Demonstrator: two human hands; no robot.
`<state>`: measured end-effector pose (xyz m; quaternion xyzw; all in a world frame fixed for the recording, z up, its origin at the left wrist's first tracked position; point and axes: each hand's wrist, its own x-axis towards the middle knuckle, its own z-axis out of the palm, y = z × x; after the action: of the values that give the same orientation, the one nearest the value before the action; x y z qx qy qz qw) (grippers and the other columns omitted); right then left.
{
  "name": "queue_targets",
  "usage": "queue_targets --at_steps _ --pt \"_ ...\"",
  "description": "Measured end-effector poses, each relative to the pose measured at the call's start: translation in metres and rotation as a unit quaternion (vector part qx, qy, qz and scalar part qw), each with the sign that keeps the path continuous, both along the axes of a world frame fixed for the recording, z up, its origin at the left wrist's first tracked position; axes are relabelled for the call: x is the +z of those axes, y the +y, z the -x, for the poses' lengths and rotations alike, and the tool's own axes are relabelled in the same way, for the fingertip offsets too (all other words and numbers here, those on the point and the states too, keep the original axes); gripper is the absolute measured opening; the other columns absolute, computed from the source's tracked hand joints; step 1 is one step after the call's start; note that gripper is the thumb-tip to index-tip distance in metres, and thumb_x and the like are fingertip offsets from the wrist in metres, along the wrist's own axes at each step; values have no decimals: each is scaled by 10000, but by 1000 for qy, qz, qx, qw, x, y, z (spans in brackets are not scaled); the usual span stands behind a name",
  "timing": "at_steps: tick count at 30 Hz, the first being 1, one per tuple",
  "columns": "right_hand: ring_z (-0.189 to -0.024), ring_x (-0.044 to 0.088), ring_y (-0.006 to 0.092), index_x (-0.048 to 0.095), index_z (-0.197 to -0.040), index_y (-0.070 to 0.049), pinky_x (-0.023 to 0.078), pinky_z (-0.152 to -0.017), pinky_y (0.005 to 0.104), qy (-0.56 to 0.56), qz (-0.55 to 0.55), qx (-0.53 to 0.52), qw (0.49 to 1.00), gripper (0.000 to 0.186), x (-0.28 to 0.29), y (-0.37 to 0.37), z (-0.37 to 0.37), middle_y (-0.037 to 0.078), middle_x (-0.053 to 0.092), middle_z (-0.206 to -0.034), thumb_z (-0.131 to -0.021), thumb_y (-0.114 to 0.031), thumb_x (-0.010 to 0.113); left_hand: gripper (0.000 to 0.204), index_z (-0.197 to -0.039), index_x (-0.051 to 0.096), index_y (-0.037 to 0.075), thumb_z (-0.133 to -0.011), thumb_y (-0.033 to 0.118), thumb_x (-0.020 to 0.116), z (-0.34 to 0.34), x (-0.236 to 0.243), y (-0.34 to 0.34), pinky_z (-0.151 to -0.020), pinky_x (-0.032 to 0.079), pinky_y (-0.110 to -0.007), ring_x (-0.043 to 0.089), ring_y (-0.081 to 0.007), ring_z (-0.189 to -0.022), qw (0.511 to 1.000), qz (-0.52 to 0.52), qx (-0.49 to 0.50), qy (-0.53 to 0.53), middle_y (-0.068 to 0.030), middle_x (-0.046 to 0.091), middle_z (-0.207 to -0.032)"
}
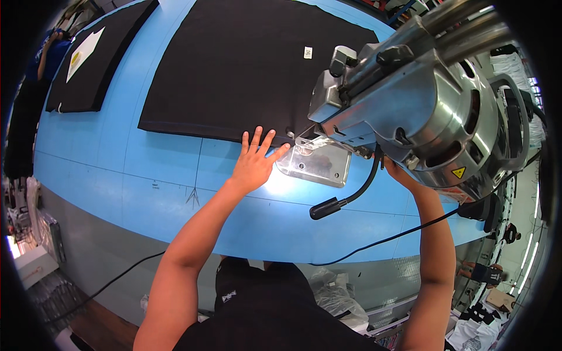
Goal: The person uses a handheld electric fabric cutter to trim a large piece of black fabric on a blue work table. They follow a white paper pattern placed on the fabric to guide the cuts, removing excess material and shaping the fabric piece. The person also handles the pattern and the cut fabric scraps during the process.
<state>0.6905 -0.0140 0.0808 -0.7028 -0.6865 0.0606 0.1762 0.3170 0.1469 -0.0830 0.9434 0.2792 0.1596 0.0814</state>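
Fabric [234, 64] is lying just beyond my left hand [256, 161], which I'm pressing flat, fingers spread, beside the cutter's base plate [316, 164]; my right hand [397, 171] is mostly hidden under the cutting machine [421, 99], grip unclear.

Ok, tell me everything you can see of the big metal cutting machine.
The cutting machine is bulky, silver-grey metal with a round ribbed motor housing, a yellow warning sticker and a black cable. Its shiny flat base plate rests on the blue paper at the black fabric's edge. The left hand lies flat beside the plate; the right hand reaches underneath, mostly hidden.
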Motion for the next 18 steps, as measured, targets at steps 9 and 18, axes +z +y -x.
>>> queue_targets --at_steps 9,18 --pt "-1033 663 236 586 -1231 -52 539 -970 378 -725 26 235 647 374 37 11 19 86 671 -1108 -1013 -344 506 628 -1439 531 311 -854 127 666 -2 4 -2 -1157 155 -680 218 -455 -1476 1000 -3 -4 4 -181 358 -1547" --pt "-1043 659 220 578 -1237 -39 543 -975 364 -951 11 210 225 358 -5 6 -3 92 662 -1114 -1030 -312 474 631 -1444 523 324 -856 145 668 -4 3 -2 -1158 141 -682 233 -437 -1476 1000 -11 2 15 -179 366 -1544"
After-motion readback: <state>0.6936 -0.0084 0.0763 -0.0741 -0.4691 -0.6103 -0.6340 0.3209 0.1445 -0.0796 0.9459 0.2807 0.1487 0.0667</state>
